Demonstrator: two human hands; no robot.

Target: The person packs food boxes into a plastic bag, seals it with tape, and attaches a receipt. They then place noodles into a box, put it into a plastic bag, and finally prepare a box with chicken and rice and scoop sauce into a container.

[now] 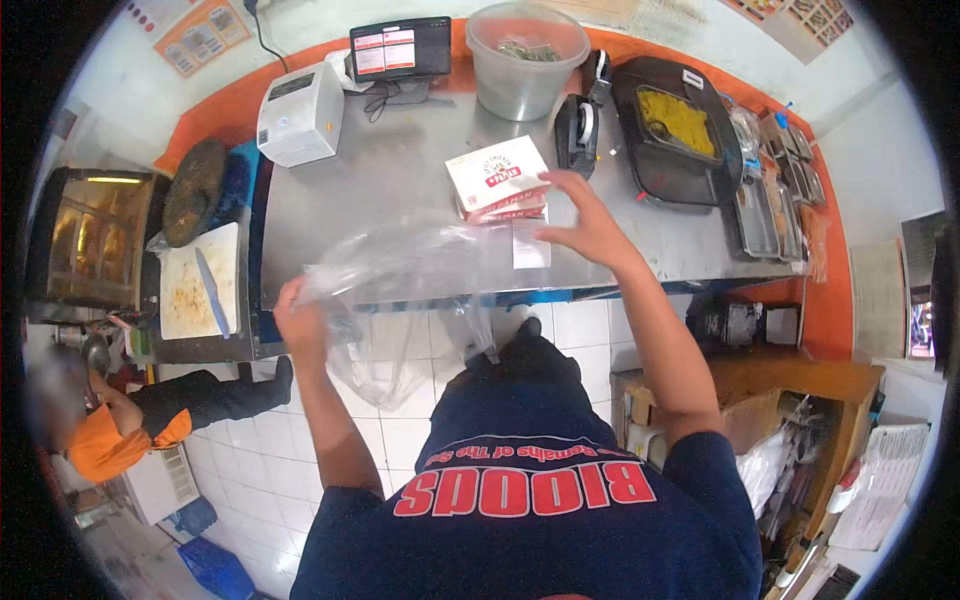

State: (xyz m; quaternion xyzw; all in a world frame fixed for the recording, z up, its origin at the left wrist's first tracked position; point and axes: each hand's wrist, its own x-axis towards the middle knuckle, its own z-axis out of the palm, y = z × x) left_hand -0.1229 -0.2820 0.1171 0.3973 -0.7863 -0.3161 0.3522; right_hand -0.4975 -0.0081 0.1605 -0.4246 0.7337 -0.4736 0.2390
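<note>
On my feed, left hand gripped the clear plastic bag, probably to spread it beside Paman boxes on the steel counter. Right hand was open by them, contact unclear.

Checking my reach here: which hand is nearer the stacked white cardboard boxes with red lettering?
Right. Your right hand is at the right edge of the boxes; your left hand is farther off, to their left, gripping a clear plastic bag.

White-tiled floor, steel-topped table, pale walls (orange band low down).
</note>
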